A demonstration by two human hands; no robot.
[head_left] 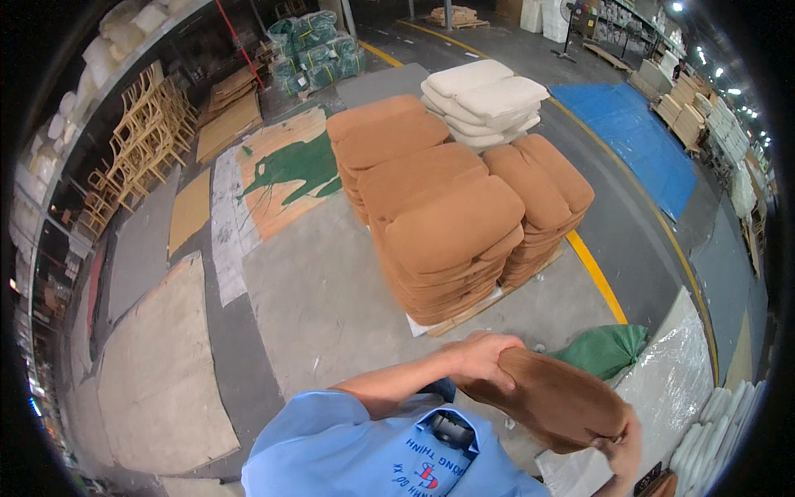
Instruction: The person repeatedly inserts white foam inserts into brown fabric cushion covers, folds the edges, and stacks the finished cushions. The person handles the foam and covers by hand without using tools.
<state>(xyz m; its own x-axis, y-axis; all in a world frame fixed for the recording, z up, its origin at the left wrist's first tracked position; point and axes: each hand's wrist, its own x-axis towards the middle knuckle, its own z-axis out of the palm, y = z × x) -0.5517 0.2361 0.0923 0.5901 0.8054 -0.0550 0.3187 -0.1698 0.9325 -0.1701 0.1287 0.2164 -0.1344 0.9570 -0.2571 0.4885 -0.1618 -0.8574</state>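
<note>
A brown padded cushion (pixel 567 398) is held tilted in front of my body. My left hand (pixel 489 358) grips its left end, thumb on the upper face and fingers behind the edge. At the cushion's right end, my right hand (pixel 623 451) holds the corner. Beyond them rise tall stacks of similar brown cushions (pixel 447 207) on a wooden pallet (pixel 472 319). White cushions (pixel 489 95) are piled behind those stacks. Just past the held cushion lies a green sack (pixel 604 349), partly hidden by it.
Clear plastic sheeting (pixel 675 377) covers something at the right, near white padded pieces (pixel 716 439). Cardboard sheets (pixel 161 373) lie on the floor at left. Wooden chair frames (pixel 141 137) are stacked beyond them. Green-wrapped bundles (pixel 315 54) stand far back; a blue sheet (pixel 633 145) lies at right.
</note>
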